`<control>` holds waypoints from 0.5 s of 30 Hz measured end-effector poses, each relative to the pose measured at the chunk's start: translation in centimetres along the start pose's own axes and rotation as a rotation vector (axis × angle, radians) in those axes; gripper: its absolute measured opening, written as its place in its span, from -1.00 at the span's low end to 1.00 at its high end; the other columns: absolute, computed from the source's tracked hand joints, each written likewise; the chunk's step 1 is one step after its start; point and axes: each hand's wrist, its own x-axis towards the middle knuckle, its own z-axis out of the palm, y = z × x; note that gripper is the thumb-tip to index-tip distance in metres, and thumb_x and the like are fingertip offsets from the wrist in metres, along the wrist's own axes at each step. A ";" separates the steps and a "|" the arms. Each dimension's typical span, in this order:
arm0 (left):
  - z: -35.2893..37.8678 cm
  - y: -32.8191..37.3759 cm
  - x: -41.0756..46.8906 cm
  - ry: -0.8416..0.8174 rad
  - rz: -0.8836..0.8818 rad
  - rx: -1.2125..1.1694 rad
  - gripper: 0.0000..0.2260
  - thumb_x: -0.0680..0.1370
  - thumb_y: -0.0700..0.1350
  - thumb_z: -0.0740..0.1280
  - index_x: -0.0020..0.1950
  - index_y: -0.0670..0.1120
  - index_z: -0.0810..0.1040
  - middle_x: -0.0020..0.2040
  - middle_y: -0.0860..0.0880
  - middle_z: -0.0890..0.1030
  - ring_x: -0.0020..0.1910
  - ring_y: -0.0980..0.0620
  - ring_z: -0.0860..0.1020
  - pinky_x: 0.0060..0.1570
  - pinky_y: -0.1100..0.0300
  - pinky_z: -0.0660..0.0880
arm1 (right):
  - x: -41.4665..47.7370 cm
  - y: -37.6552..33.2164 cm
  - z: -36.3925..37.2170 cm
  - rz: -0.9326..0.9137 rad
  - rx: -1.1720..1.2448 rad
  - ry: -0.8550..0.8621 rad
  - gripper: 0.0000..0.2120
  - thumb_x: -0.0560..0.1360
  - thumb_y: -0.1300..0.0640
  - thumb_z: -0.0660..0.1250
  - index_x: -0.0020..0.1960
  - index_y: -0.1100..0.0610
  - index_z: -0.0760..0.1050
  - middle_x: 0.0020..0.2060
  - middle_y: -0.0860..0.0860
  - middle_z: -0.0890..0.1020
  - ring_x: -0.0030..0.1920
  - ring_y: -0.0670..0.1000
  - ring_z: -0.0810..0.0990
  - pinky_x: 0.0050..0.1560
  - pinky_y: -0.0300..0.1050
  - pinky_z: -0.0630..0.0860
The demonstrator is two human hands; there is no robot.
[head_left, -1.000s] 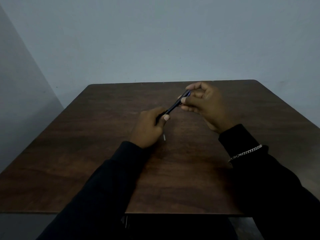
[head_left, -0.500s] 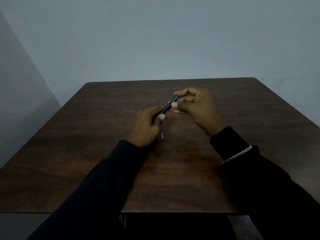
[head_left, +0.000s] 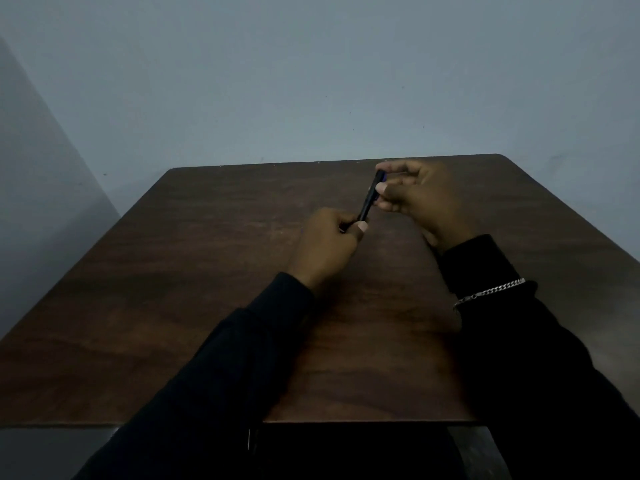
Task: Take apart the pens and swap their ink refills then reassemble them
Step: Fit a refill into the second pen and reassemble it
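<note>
A dark pen (head_left: pixel 370 197) with a blue end is held above the brown table (head_left: pixel 207 271), tilted from lower left to upper right. My left hand (head_left: pixel 327 247) grips its lower end, fingers curled round it. My right hand (head_left: pixel 415 199) pinches the upper, blue-tipped end between thumb and fingertips. The pen's lower tip is hidden inside my left fist. No second pen or loose refill shows in this dim view.
The table's far edge meets a plain grey wall (head_left: pixel 311 81). A silver chain bracelet (head_left: pixel 491 292) sits on my right wrist over a black sleeve. The table's near edge runs just below my forearms.
Both hands have moved farther from me with the pen, and the pen now stands steeper. The small pale piece seen below my left hand earlier is no longer visible.
</note>
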 end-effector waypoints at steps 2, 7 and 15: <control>1.2 0.6 0.7 -0.019 -0.023 -0.001 -0.79 0.69 -0.08 0.36 0.04 -0.17 0.73 -0.20 -0.14 0.68 -0.23 -0.02 0.62 -0.17 0.08 0.56 | 0.2 0.1 -0.7 0.059 -0.031 0.029 -0.79 0.49 0.32 0.49 0.05 0.08 0.64 -0.15 0.09 0.74 -0.24 -0.04 0.75 -0.21 -0.21 0.64; 4.7 1.4 1.6 -0.096 -0.124 -0.102 -0.89 0.63 -0.10 0.44 -0.05 -0.10 0.66 -0.23 -0.02 0.62 -0.27 0.10 0.58 -0.27 0.20 0.48 | 0.7 1.0 -2.0 0.166 -0.326 0.120 -0.70 0.39 0.34 0.61 0.06 0.31 0.60 -0.08 0.16 0.68 -0.22 0.02 0.73 -0.34 -0.24 0.65; 8.3 1.0 1.9 -0.153 -0.228 -0.260 -0.91 0.54 -0.28 0.53 -0.04 -0.32 0.71 -0.03 -0.22 0.75 -0.08 -0.17 0.75 -0.08 -0.15 0.72 | 1.4 2.3 -2.7 0.346 -0.810 0.064 -0.88 0.44 0.29 0.56 -0.13 0.26 0.62 -0.18 0.15 0.73 -0.25 0.05 0.75 -0.28 -0.05 0.70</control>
